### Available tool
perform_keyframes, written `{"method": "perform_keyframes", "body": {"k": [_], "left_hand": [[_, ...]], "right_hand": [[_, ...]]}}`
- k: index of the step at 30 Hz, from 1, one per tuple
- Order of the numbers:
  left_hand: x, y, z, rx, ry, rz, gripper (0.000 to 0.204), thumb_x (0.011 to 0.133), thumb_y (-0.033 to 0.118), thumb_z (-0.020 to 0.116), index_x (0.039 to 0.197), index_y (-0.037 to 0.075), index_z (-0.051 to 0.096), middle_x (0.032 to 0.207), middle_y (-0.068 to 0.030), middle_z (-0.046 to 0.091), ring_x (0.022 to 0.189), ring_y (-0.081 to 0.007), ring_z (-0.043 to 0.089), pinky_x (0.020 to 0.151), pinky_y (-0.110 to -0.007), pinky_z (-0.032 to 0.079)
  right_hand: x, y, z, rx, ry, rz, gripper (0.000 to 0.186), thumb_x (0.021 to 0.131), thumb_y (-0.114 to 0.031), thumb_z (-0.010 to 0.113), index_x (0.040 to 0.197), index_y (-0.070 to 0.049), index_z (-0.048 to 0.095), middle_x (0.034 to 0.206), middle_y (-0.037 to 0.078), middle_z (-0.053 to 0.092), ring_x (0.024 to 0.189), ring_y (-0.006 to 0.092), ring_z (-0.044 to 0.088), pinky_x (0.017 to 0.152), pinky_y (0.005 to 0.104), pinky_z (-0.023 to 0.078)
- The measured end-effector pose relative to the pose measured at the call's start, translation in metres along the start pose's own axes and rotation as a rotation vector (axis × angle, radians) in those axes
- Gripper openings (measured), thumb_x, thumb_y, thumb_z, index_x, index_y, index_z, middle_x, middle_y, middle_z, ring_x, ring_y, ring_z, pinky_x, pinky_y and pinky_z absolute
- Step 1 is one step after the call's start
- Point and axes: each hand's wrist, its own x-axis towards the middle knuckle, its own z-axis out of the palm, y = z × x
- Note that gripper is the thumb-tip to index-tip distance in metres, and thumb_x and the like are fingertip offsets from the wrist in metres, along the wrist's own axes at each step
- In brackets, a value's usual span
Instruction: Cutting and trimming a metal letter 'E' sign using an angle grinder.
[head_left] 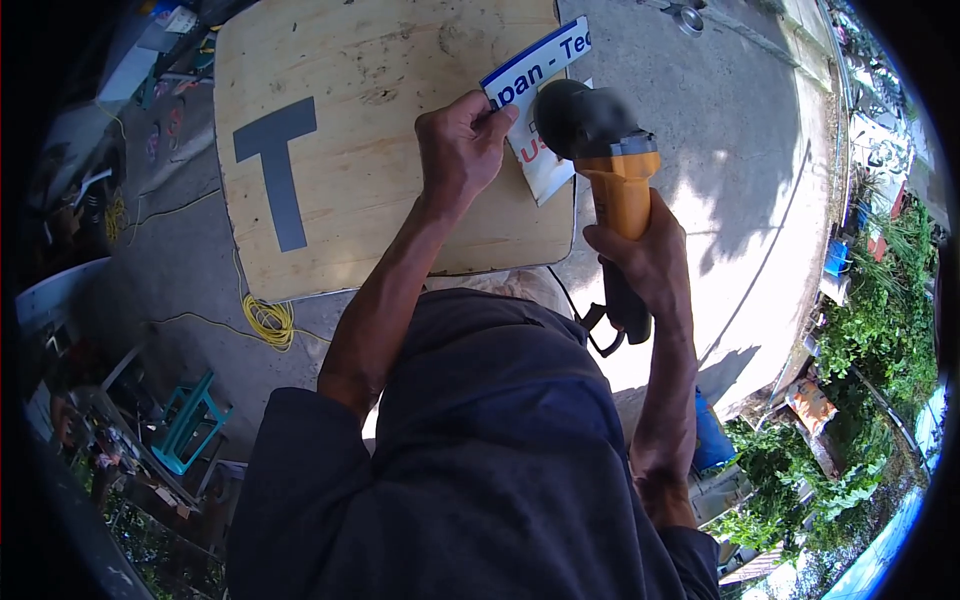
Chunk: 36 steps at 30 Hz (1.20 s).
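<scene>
Two bare hands show in the head view, both near the right edge of a wooden table. The left hand is over the tabletop and pinches a flat white and blue sign between thumb and finger. The sign has big letters on it and sits at the table's right edge, partly poking out past it. The right hand is wrapped around the orange body of a power tool, just past that same edge. The tool's round black head is right at the sign and hides a bit of it. I cannot tell if they touch.

The left arm crosses the table's near edge and covers some of the wood. A gray shape with a bar across its top lies near the left edge. Below the near left corner, a yellow cord is curled up on the ground. A black cord loops below the near right corner, close to the tool.

Farther off to the left there is a blue-green stool. On the right, well away from the table, are a blue barrel and lots of green plants. The person's dark shirt hides much of the ground in front of the near edge.
</scene>
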Motion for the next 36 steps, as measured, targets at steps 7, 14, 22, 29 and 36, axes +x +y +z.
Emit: {"method": "perform_keyframes", "body": {"k": [7, 14, 22, 29, 36], "left_hand": [[-0.001, -0.004, -0.001, -0.014, -0.005, -0.002, 0.015, 0.093, 0.009, 0.074, 0.090, -0.005, 0.072, 0.079, -0.0112, 0.076, 0.069, -0.0108, 0.072, 0.064, -0.027, 0.060], [0.000, 0.000, 0.000, 0.053, -0.009, 0.056, 0.014, 0.092, 0.010, 0.075, 0.090, -0.004, 0.072, 0.076, -0.0099, 0.075, 0.067, -0.0094, 0.071, 0.062, -0.025, 0.056], [-0.001, 0.009, 0.002, 0.040, -0.001, 0.100, 0.016, 0.091, 0.011, 0.077, 0.086, -0.003, 0.072, 0.071, -0.0088, 0.073, 0.062, -0.0074, 0.067, 0.058, -0.025, 0.052], [-0.002, 0.008, 0.002, 0.048, 0.000, 0.102, 0.015, 0.091, 0.010, 0.077, 0.086, -0.003, 0.071, 0.069, -0.0084, 0.072, 0.060, -0.0064, 0.064, 0.057, -0.024, 0.050], [-0.004, 0.012, 0.003, 0.046, -0.025, 0.082, 0.014, 0.091, 0.009, 0.077, 0.087, -0.003, 0.071, 0.070, -0.0079, 0.072, 0.060, -0.0062, 0.063, 0.057, -0.024, 0.050]], "right_hand": [[-0.007, 0.011, 0.001, -0.047, 0.017, 0.004, 0.059, 0.071, -0.030, 0.083, 0.115, 0.003, 0.059, 0.091, 0.020, 0.073, 0.077, 0.0281, 0.074, 0.072, 0.0403, 0.060], [-0.006, 0.002, -0.013, -0.107, 0.064, -0.020, 0.055, 0.073, -0.027, 0.083, 0.113, 0.002, 0.058, 0.090, 0.020, 0.073, 0.076, 0.0289, 0.075, 0.071, 0.0401, 0.061], [-0.002, 0.001, -0.015, -0.166, 0.095, -0.073, 0.052, 0.074, -0.023, 0.082, 0.111, 0.003, 0.057, 0.089, 0.023, 0.073, 0.077, 0.0311, 0.075, 0.071, 0.0406, 0.062], [-0.002, -0.005, -0.015, -0.197, 0.098, -0.070, 0.052, 0.074, -0.023, 0.082, 0.112, 0.003, 0.057, 0.090, 0.024, 0.073, 0.078, 0.0338, 0.075, 0.072, 0.0418, 0.062], [0.001, -0.003, -0.020, -0.145, 0.065, -0.037, 0.054, 0.073, -0.027, 0.083, 0.111, 0.003, 0.059, 0.089, 0.022, 0.073, 0.075, 0.0304, 0.075, 0.069, 0.0401, 0.062]]}}
